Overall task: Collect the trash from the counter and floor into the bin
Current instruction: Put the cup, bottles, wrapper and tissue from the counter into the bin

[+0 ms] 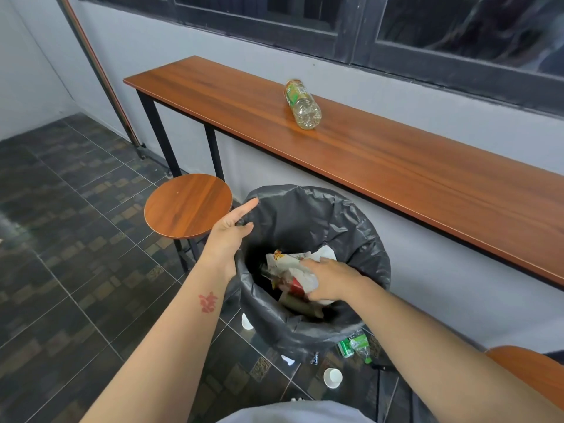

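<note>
Right grip (323, 280) clamped on wrappers (293, 270), low inside the bin (360, 239). Left grip (232, 230) pinches the bin rim, forefinger straight. Wrappers: likely light, soft, crushable; a bunched hold suffices. Bottle (303, 105) lies on its side on the table (427, 178): probably light, smooth, apt to roll; take round mid-body. Cup (332, 377) on floor (91, 270): thin; take by rim.
</note>
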